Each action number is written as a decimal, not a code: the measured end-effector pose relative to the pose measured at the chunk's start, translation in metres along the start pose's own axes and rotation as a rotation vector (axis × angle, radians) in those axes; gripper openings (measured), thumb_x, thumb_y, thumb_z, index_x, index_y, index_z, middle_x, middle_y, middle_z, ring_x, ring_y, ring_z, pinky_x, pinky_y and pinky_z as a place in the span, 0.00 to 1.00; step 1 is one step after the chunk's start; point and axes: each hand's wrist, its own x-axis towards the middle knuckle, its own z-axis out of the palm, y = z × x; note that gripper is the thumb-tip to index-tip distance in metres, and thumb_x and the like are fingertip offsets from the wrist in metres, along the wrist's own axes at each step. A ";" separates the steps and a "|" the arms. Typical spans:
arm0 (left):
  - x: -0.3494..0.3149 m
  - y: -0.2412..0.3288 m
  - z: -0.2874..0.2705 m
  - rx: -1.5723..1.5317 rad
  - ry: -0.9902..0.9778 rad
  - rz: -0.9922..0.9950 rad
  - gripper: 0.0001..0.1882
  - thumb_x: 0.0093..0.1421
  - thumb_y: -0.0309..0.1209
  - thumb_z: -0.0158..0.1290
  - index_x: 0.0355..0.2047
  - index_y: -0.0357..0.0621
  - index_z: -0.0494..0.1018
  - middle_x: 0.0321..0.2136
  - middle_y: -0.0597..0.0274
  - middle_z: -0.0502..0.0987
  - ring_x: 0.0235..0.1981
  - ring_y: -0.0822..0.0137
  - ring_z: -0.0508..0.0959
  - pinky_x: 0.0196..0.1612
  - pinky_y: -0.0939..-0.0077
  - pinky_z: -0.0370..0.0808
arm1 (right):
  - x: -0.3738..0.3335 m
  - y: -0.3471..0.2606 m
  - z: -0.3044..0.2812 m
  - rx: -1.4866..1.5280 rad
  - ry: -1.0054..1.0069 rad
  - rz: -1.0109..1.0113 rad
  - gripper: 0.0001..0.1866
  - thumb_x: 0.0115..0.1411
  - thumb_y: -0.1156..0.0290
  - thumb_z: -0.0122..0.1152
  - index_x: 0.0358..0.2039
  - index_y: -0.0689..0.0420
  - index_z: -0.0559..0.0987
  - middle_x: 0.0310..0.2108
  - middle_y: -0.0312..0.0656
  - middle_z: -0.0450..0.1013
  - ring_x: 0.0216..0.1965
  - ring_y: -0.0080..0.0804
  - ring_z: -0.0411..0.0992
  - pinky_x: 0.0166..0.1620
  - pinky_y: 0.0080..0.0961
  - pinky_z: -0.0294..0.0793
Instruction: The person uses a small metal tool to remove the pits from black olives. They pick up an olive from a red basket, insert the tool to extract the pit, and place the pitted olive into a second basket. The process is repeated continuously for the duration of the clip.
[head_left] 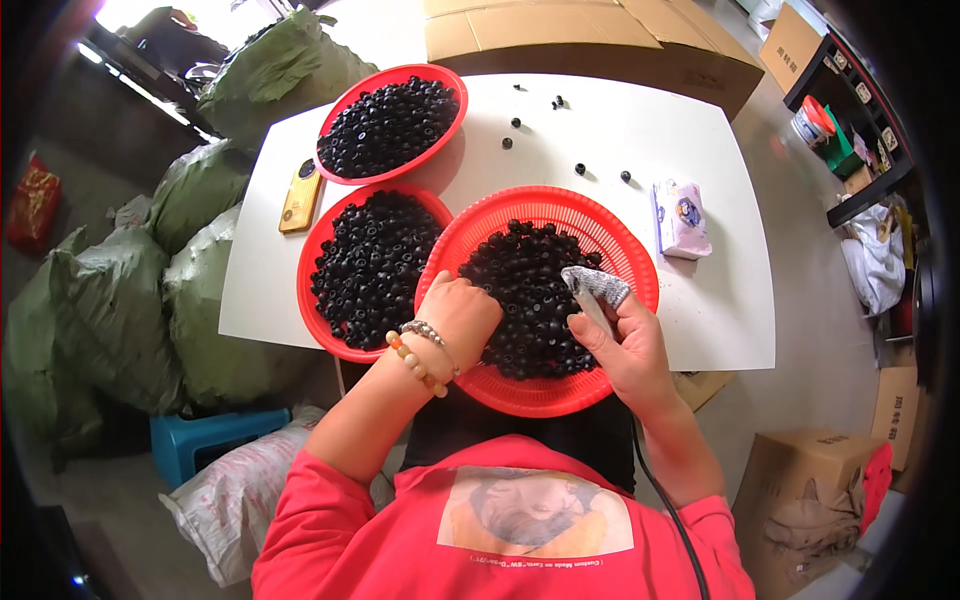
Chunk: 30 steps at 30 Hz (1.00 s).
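Note:
A red slotted plastic basket point(640, 240) sits at the table's near edge, over my lap, holding a heap of small black round pieces with holes point(530, 290). Over the left side of this heap is my left hand point(462, 318), its fingers curled under; the fingertips and anything in them are hidden. My right hand point(632, 352) is above the right side of the basket, palm partly turned up. Grey knit covers point(598, 285) sleeve its fingers, which stretch toward the pieces, with the thumb apart. No piece shows between them.
Two more red baskets, one at middle left point(305, 290) and one farther back point(463, 100), hold similar black pieces. A yellow phone point(300, 200), a tissue pack point(682, 220) and several loose pieces lie on the white table point(715, 310). Green sacks point(120, 310) crowd the left; a cardboard box point(590, 60) stands behind.

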 end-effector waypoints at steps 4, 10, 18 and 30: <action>0.006 -0.003 0.004 -0.029 -0.042 0.018 0.02 0.40 0.26 0.50 0.18 0.47 0.72 0.22 0.61 0.73 0.30 0.62 0.73 0.33 0.69 0.66 | 0.000 0.001 0.001 -0.013 0.011 -0.004 0.16 0.52 0.73 0.55 0.41 0.64 0.67 0.34 0.35 0.67 0.34 0.15 0.63 0.37 0.12 0.64; 0.003 -0.009 0.013 -0.190 0.027 0.093 0.03 0.43 0.27 0.51 0.21 0.43 0.71 0.23 0.56 0.73 0.28 0.59 0.73 0.31 0.68 0.68 | 0.000 -0.005 0.002 0.071 -0.014 0.069 0.17 0.53 0.72 0.54 0.43 0.64 0.65 0.35 0.35 0.67 0.34 0.15 0.63 0.39 0.13 0.63; -0.015 0.013 -0.012 -1.538 0.186 0.205 0.06 0.56 0.29 0.44 0.29 0.38 0.66 0.20 0.65 0.70 0.21 0.76 0.72 0.24 0.85 0.69 | -0.003 -0.002 -0.002 0.149 -0.180 0.128 0.19 0.51 0.76 0.55 0.44 0.61 0.65 0.35 0.34 0.67 0.33 0.15 0.64 0.37 0.14 0.65; -0.018 0.027 0.009 -2.285 0.052 0.332 0.05 0.56 0.27 0.45 0.32 0.41 0.62 0.29 0.61 0.70 0.27 0.74 0.74 0.29 0.84 0.72 | -0.002 -0.009 0.013 0.228 -0.166 0.099 0.20 0.53 0.72 0.54 0.46 0.63 0.63 0.39 0.39 0.67 0.38 0.19 0.66 0.41 0.17 0.67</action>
